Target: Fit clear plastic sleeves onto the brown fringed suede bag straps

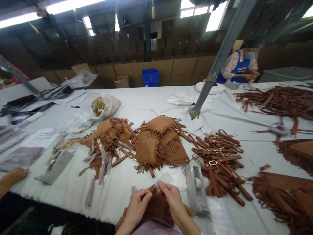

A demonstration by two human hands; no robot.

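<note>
1. Pinching a brown suede fringed pouch at the near edge of the white table: left hand closed on its left side, right hand gripping its top together with a small clear film strip, seemingly to keep the soft piece taut and close for handling.
2. Lying just right of the hands, a grey tape dispenser, probably kept within reach.
3. Heaped mid-table, more fringed pouches, shaggy and triangular.
4. Piled to their right, narrow brown straps with shiny metal buckles.
5. Working at the far right corner, another person.
</note>
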